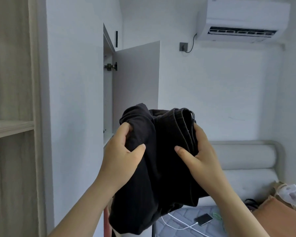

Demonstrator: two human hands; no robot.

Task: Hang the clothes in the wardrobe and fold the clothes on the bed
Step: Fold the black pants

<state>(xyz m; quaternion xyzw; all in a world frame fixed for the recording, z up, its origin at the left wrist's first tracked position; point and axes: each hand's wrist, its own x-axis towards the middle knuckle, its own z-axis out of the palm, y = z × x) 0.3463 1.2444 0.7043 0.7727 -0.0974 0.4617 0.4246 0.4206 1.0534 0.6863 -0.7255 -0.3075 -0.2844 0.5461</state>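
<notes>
A black garment (pixel 162 161), bunched and hanging down, is held up in front of me at chest height. My left hand (pixel 121 154) grips its left side with thumb in front and fingers curled into the cloth. My right hand (pixel 200 154) grips the right side by the ribbed waistband, thumb across the front. The open wardrobe (pixel 12 127) with its wooden shelf stands at the left. The bed (pixel 183 218) with a grey quilted mattress lies low at the right, partly hidden by the garment.
A white cabinet door (pixel 137 77) stands open behind the garment. A phone (pixel 203 219) on a white cable lies on the mattress. A padded headboard (pixel 246 156), a brown box with bags (pixel 280 207) and an air conditioner (pixel 244 19) are at the right.
</notes>
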